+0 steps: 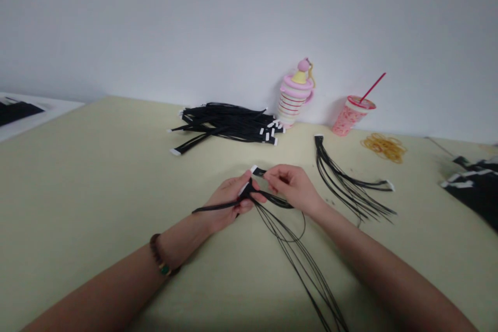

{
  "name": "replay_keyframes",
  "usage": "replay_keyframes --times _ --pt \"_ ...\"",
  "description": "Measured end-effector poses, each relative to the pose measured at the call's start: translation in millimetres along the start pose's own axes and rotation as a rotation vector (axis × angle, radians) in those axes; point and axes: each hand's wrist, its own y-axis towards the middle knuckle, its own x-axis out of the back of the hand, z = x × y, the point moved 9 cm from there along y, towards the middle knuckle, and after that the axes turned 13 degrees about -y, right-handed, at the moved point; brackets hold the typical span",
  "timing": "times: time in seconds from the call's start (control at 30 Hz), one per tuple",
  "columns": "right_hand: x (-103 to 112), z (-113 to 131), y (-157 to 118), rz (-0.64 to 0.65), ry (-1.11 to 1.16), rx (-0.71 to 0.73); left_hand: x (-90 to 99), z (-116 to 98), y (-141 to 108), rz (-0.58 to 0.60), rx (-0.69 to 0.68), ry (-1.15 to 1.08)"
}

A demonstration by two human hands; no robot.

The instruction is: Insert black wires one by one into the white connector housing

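Right now, both hands meet near the middle of the table [97, 181], working on a bundle of black wires [307, 264]. The left hand [223, 205] grips the bundle at its white plug [244, 189], with thumb and fingers closed around that end. From there the thin wires fan out toward five o'clock and run off the lower edge of the view, while a thicker black strand sticks out toward nine o'clock. The right hand [291, 187] has its thumb and forefinger pinched on a short black strip [259, 171], whose white tip points toward ten o'clock and sits just beside the left thumb. A dark beaded bracelet [156, 254] circles the left wrist, at eight o'clock from the hands.

Taking the hands as the centre of the dial, a pile of black wires [225, 123] lies at eleven o'clock, white plugs showing at its ends. A pink striped mug [292, 102] stands at one o'clock, just beside the pile. At two o'clock is a pink cup [350, 116] with a red straw, and near it some yellow rubber bands [385, 148]. Another wire bundle [342, 181] spreads out at three o'clock.
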Motion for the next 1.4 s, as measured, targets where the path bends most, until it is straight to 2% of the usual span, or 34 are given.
replay_keyframes --times 0.13,0.23,0.33,0.5,0.6,0.7,0.83,0.93,1.0,1.03,1.1,1.13,1.2,1.27,1.3,1.33,1.4 --pt "29.1 -17.7 5.6 -0.068 0.428 -0.248 -1.2 -4.2 1.3 -0.016 -0.061 0.021" --pt "51.0 -19.9 5.7 -0.131 0.601 -0.314 -3.0 -10.7 0.6 -0.046 -0.167 0.168" --pt "64.1 -14.7 5.2 -0.166 0.603 -0.291 -6.4 -13.4 -0.6 -0.054 -0.238 0.301" --pt "67.9 -3.6 2.4 -0.159 0.542 -0.265 -3.3 -18.4 -2.8 -0.099 -0.303 0.337" --pt "69.9 -1.0 2.3 -0.139 0.528 -0.264 -1.2 -19.4 -2.5 -0.097 -0.278 0.343" --pt "70.1 -9.4 5.5 -0.159 0.412 -0.227 0.4 -15.2 -0.2 -0.055 -0.174 0.227" --pt "56.2 -36.7 13.7 -0.167 -0.111 -0.184 5.7 -13.2 1.5 -0.056 -0.1 0.03" --pt "48.5 -46.3 16.3 -0.169 -0.264 -0.152 7.4 -13.6 1.8 -0.067 -0.11 0.005" --pt "59.3 -30.2 11.5 -0.278 -0.336 -0.077 8.5 -15.6 1.4 -0.086 -0.146 -0.003" --pt "67.0 -14.2 6.3 -0.356 -0.393 -0.011 8.9 -16.9 1.1 -0.097 -0.166 -0.006" --pt "76.3 31.2 -10.4 -0.512 -0.566 0.213 8.3 -19.0 0.6 -0.106 -0.194 -0.006" --pt "71.6 47.6 -15.8 -0.487 -0.603 0.287 7.7 -19.1 0.6 -0.104 -0.195 -0.007" --pt "48.6 61.8 -19.2 -0.271 -0.616 0.323 7.1 -18.8 0.7 -0.107 -0.192 -0.011" --pt "17.0 57.3 -20.9 0.008 -0.644 0.281 7.6 -19.0 0.5 -0.119 -0.198 -0.016" --pt "4.4 51.2 -22.0 0.108 -0.66 0.25 8.2 -19.6 0.3 -0.127 -0.207 -0.015" --pt "-4.2 44.9 -22.4 0.167 -0.67 0.224 8.6 -20.3 -0.1 -0.134 -0.22 -0.012" --pt "-10.5 34.8 -20.1 0.182 -0.64 0.196 8.4 -21.7 -0.6 -0.135 -0.242 -0.004"
